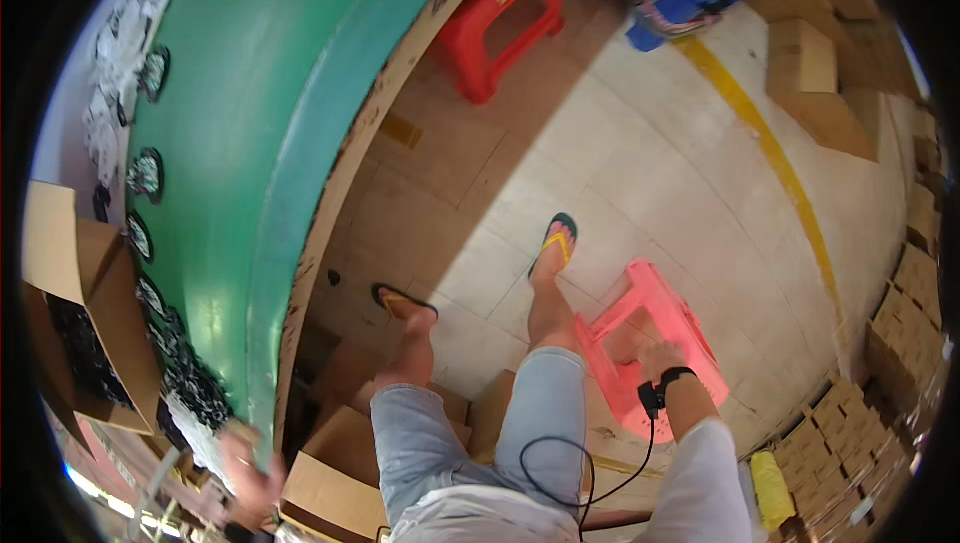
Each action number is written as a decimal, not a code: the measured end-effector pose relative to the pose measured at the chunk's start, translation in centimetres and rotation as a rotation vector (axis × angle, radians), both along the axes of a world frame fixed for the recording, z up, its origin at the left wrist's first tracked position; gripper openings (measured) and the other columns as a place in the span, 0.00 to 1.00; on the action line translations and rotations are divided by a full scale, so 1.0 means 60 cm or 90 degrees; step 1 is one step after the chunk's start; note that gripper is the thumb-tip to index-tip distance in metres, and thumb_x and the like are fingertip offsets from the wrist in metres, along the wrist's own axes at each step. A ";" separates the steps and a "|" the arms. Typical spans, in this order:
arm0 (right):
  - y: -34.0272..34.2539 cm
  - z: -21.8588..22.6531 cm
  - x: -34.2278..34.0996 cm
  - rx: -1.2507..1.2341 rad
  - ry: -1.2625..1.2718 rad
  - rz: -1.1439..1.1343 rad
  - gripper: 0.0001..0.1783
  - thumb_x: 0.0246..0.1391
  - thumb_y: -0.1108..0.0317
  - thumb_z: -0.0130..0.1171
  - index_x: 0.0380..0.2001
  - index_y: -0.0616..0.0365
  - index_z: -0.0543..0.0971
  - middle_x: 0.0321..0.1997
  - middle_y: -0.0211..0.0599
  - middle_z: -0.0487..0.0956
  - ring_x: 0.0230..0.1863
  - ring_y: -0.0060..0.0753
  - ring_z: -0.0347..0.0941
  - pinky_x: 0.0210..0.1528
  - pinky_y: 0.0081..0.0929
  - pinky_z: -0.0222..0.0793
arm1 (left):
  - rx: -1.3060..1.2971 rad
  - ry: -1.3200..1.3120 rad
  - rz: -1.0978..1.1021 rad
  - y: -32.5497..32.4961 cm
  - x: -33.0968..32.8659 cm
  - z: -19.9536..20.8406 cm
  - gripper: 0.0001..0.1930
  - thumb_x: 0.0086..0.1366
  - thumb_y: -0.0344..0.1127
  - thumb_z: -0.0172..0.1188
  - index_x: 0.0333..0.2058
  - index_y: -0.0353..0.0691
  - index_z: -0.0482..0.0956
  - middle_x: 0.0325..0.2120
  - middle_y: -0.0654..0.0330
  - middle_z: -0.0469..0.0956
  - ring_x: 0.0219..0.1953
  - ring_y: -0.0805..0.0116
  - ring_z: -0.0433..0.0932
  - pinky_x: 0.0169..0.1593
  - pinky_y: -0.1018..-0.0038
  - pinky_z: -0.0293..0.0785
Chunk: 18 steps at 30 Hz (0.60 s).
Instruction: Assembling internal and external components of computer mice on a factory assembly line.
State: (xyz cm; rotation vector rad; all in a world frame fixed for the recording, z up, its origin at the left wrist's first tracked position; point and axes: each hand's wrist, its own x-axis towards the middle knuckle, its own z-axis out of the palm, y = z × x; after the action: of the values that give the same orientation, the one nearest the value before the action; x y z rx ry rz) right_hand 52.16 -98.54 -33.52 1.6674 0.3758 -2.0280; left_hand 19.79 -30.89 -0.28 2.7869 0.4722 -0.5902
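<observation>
My right hand (660, 358), with a black strap and a cabled device at the wrist, is closed on a pink plastic stool (690, 338). The stool is tilted beside my right leg. At the lower left, my left hand (250, 468) is smeared by motion near the corner of the green-topped table (225, 273). Its fingers cannot be made out. Close to it lie a white bundle (195, 433) and a pile of black patterned items (190, 373). More dark oval patterned pieces (147, 173) are lined up along the table's far left edge.
An open cardboard box (100, 313) with dark contents stands at the left. Open cartons (335, 468) sit under the table's near end. A red stool (500, 23) and blue object (690, 3) are ahead. Stacked cartons (845, 423) line the right; a yellow line (765, 133) crosses the floor.
</observation>
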 end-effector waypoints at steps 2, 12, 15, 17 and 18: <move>-0.026 -0.055 -0.062 0.076 -0.101 0.094 0.33 0.51 0.47 0.66 0.59 0.47 0.81 0.66 0.41 0.76 0.71 0.43 0.66 0.73 0.54 0.52 | 0.083 -0.050 -0.118 0.036 0.200 -0.011 0.31 0.58 0.38 0.60 0.59 0.33 0.67 0.64 0.35 0.62 0.65 0.31 0.64 0.67 0.41 0.61; 0.105 -0.105 -0.151 0.056 0.052 0.308 0.37 0.46 0.26 0.61 0.47 0.42 0.88 0.56 0.36 0.85 0.67 0.41 0.72 0.78 0.53 0.35 | -0.009 -0.249 -0.181 0.067 0.277 -0.106 0.36 0.65 0.60 0.53 0.66 0.44 0.70 0.67 0.32 0.61 0.64 0.28 0.66 0.63 0.37 0.64; 0.265 -0.135 -0.240 0.269 0.112 0.394 0.30 0.53 0.33 0.60 0.44 0.43 0.89 0.52 0.36 0.86 0.66 0.40 0.72 0.78 0.52 0.36 | -0.090 -0.229 -0.128 0.046 0.292 -0.117 0.31 0.59 0.55 0.63 0.56 0.43 0.80 0.65 0.41 0.67 0.60 0.35 0.72 0.57 0.43 0.73; -0.013 -0.252 -0.160 0.313 -0.152 0.194 0.21 0.67 0.57 0.48 0.61 0.39 0.78 0.55 0.37 0.83 0.63 0.40 0.73 0.78 0.55 0.40 | -0.162 -0.390 -0.125 0.046 0.354 -0.141 0.31 0.57 0.52 0.64 0.58 0.43 0.78 0.63 0.42 0.70 0.61 0.35 0.72 0.59 0.43 0.72; 0.059 -0.288 -0.191 0.276 -0.111 0.068 0.21 0.68 0.59 0.48 0.62 0.39 0.76 0.56 0.40 0.81 0.63 0.39 0.73 0.74 0.52 0.48 | -0.132 -0.333 -0.127 0.037 0.346 -0.134 0.33 0.56 0.51 0.65 0.59 0.44 0.77 0.65 0.42 0.68 0.65 0.37 0.70 0.62 0.45 0.71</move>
State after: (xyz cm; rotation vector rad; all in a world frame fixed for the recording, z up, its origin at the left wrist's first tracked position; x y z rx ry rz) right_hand 40.69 -95.02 -50.82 2.0084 0.8718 -1.7919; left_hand 40.54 -28.64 -8.33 2.6549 0.0210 0.0645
